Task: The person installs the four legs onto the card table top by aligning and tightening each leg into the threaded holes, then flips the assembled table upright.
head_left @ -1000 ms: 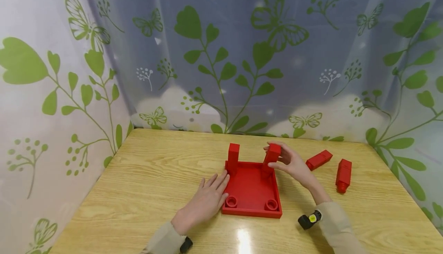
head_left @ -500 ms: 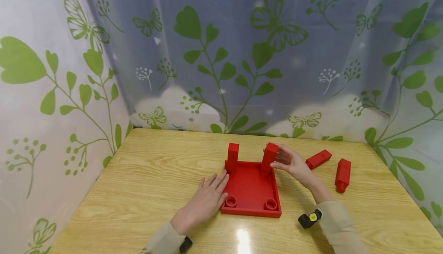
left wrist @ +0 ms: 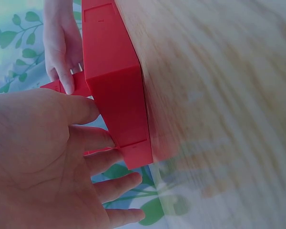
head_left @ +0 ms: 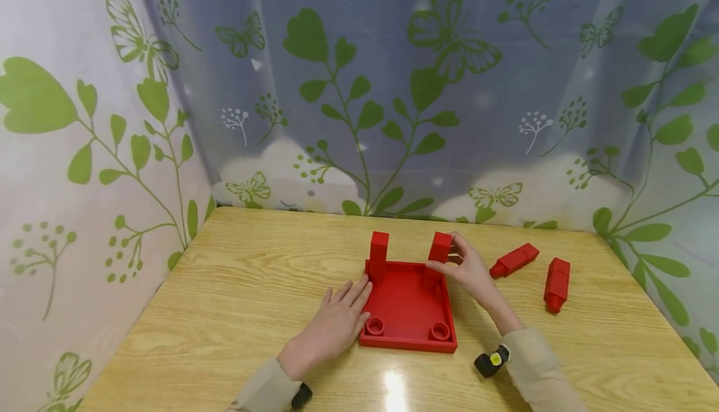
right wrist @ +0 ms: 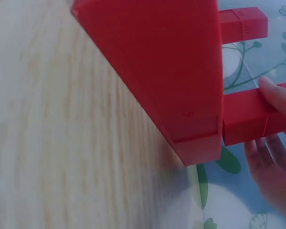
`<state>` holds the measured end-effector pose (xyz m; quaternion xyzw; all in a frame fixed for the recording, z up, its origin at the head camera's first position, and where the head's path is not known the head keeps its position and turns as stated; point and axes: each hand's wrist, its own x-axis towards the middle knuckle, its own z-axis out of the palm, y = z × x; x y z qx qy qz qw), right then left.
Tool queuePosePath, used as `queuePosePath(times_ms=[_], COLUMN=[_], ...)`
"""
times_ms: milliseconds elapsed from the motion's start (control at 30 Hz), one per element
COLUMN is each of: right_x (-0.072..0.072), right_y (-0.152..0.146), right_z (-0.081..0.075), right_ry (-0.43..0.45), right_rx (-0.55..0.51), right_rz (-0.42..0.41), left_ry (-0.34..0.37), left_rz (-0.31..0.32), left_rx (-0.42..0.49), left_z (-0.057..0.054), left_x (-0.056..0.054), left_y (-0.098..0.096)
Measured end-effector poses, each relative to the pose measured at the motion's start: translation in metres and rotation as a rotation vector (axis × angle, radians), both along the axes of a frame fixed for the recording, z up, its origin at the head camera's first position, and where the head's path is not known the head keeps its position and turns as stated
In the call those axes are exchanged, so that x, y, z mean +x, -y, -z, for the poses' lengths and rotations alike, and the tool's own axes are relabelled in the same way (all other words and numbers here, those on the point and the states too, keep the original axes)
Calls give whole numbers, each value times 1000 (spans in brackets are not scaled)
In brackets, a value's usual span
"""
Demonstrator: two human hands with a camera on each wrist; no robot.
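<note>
A square red panel [head_left: 405, 309] with a raised rim lies on the table, like a small upturned tabletop. One red leg [head_left: 379, 251] stands upright in its far left corner. At the far right corner, my right hand [head_left: 473, 274] grips a second red leg [head_left: 440, 246] between thumb and fingers; the right wrist view shows this leg [right wrist: 245, 114] upright with its base against the panel. Round sockets show in both near corners, left socket [head_left: 375, 326] and right socket [head_left: 440, 331]. My left hand [head_left: 331, 328] touches the panel's left side, its fingers extended along the edge.
Two loose red legs lie on the table to the right: an angled leg [head_left: 515, 259] behind my right hand, and another leg [head_left: 557, 282] with its round end toward me. A patterned curtain [head_left: 359, 118] hangs behind the wooden table [head_left: 269, 256].
My right hand and wrist have shifted slightly left, the thumb now crossing the leg's near face. The leg's top has tipped a little left, to nearly upright. My left hand stays in place.
</note>
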<state>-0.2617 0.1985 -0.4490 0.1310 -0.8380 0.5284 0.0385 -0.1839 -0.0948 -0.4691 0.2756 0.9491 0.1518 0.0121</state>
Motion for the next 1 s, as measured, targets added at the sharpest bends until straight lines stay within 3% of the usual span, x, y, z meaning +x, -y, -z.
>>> queuePosePath(times_ms=[100,200,533,700,867,1000], right_x=[-1,-8,-11,-11,-12,-11], right_y=[-1,-12,-41,-45,-42,-37], right_z=[1,13,4,6,8,10], right_ry=[-1,9,84,147,121,105], right_rx=[-4,-28,-88,-72,-80,-63], right_rz=[-31,-89,-271,-298,-332,-278], left_ry=[6,17,22,17,9,3], left_rz=[-2,-2,3,4,0,-1], left_rx=[2,6,8,8,2,-2], left_z=[-1,-1,-2,-2,0,0], left_x=[0,1,1,0,-1,-1], left_y=[0,0,0,0,0,0])
